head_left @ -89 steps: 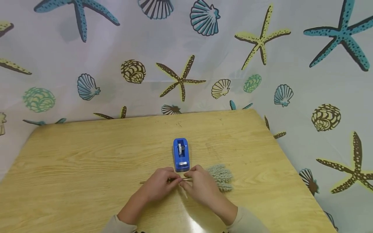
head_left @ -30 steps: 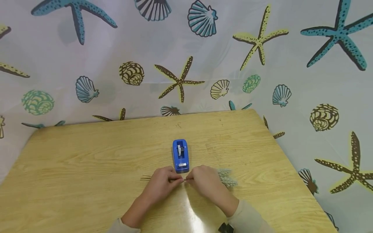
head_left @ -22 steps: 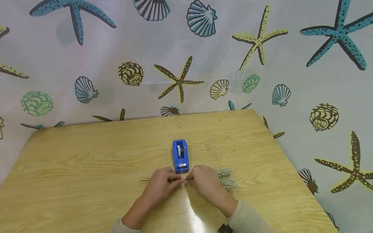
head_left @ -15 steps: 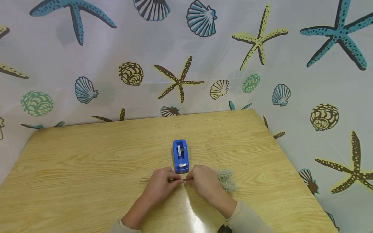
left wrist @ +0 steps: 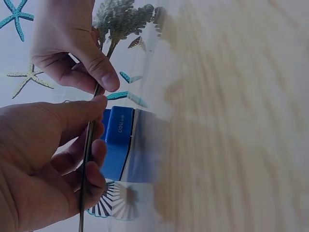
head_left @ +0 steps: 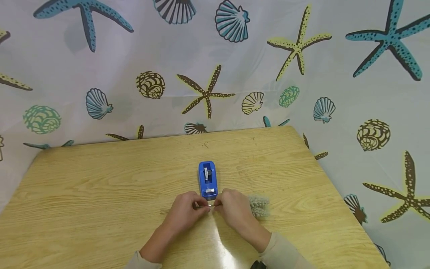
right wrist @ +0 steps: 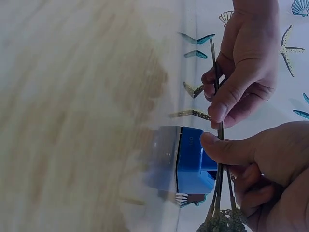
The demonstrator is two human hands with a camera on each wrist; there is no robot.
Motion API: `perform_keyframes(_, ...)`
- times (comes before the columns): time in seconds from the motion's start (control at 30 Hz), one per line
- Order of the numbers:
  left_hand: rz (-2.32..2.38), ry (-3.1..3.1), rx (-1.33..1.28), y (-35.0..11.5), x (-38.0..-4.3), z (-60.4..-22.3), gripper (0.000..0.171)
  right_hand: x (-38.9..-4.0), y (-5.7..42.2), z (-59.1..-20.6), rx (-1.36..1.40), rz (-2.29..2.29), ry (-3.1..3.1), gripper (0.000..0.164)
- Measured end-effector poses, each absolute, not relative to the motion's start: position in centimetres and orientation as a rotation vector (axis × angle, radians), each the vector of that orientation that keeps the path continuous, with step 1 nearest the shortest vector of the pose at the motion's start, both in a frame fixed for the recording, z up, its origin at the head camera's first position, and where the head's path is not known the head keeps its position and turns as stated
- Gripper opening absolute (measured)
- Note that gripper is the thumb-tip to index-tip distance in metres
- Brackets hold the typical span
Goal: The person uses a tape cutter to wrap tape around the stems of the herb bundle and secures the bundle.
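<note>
A small bunch of pale green artificial flower sprigs (head_left: 259, 206) with thin brown stems lies crosswise between my hands, heads to the right. My left hand (head_left: 184, 208) pinches the stems (left wrist: 89, 145) between thumb and fingers, and the stem ends stick out to its left. Close beside it, my right hand (head_left: 235, 210) pinches the same stems nearer the heads, as the right wrist view shows. A short stretch of stem shows between the two sets of fingertips. Just beyond the fingers stands a blue tape dispenser (head_left: 208, 181) with a roll in it.
The wooden table (head_left: 111, 179) spreads around the hands. A white cloth (head_left: 174, 48) printed with starfish and shells hangs behind the table and along its right side. A small black object (head_left: 258, 264) shows at the bottom edge by the right sleeve.
Over three seconds the right hand has slid slightly right along the stems, covering more of the flower heads. Within the last half second both hands have shifted slightly toward the dispenser and the sprigs have turned.
</note>
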State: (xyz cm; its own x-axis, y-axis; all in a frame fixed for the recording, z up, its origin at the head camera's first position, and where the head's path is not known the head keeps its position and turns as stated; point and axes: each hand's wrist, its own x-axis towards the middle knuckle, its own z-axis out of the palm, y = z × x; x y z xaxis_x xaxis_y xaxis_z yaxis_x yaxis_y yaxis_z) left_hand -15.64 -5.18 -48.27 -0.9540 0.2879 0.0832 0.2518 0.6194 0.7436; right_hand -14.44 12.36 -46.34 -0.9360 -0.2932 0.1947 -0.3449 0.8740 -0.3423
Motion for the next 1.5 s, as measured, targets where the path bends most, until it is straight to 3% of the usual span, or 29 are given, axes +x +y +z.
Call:
perform_keyframes(0.47,1.223,2.744,0.538,-5.14,-15.67,-48.02,0.006,-14.38,11.92,-46.62,0.474,0.432,-2.903,0.008)
perform_keyframes(0.7,1.216,2.792,0.507,-5.12,-15.8,-48.0,0.004,-14.22,11.8,-46.19,0.579,0.349,-2.996,0.019)
perform_keyframes(1.3,1.227,2.755,0.414,-5.16,-15.9,-47.84,0.005,-14.76,11.85,-46.51,0.532,0.254,-2.94,0.01)
perform_keyframes(1.5,1.152,2.655,0.442,-5.52,-16.28,-47.28,0.013,-14.77,11.74,-46.49,0.516,0.297,-2.927,0.008)
